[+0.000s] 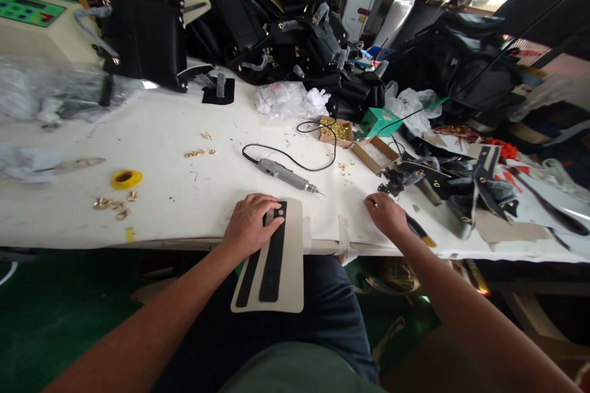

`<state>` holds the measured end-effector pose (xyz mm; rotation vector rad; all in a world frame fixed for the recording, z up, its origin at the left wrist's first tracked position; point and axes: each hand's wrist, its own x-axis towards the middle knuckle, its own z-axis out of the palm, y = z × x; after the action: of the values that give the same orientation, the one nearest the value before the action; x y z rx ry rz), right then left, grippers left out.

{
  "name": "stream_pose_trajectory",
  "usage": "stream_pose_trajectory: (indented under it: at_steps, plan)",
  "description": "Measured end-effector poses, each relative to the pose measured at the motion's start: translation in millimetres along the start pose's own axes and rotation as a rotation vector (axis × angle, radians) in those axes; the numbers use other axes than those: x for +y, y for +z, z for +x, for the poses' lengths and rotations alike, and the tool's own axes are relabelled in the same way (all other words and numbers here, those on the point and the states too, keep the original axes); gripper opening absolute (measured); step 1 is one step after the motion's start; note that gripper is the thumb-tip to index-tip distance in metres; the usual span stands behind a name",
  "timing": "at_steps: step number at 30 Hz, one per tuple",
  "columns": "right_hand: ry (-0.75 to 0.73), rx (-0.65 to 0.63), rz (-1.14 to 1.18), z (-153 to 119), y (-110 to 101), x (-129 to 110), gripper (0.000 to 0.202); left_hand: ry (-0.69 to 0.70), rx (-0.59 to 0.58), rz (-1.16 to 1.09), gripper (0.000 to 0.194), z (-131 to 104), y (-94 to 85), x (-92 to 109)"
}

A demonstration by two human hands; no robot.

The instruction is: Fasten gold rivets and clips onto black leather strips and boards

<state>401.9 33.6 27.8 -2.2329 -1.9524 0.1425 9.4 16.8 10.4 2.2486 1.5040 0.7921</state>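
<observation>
Under my left hand (251,224) is a beige bag panel (294,258) with two black straps (270,276) on it. The fingers and thumb press round the straps near the top, where a small round metal stud shows. The panel's lower half juts past the table edge over my lap. My right hand (386,215) rests on the table to the right, fingers curled closed; whatever they hold is hidden. Beside its wrist lie black-handled pliers (420,230), partly covered. A grey electric screwdriver (286,175) lies between and beyond my hands, its bit pointing right.
Small gold fittings (113,204) lie at left by a yellow tape roll (126,179) and an awl (80,163). An open box of gold studs (338,131) and another small box (375,155) stand behind the screwdriver cord. Black bags (142,24) fill the back; black strap parts (456,184) crowd the right.
</observation>
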Motion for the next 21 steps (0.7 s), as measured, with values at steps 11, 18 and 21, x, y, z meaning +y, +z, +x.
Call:
stream_pose_trajectory:
  at_steps: [11, 18, 21]
  plan:
    - [-0.013, 0.123, 0.132, -11, -20, -2, 0.038, 0.013, 0.011, -0.004, 0.021, 0, 0.6, -2]
    - [0.143, -0.413, 0.792, -119, -25, -87, 0.058, 0.008, 0.023, -0.037, 0.021, -2, 4.0, 0]
    - [0.115, -0.763, 1.149, -175, -12, -139, 0.064, -0.015, 0.034, -0.089, 0.023, -5, 1.2, 5]
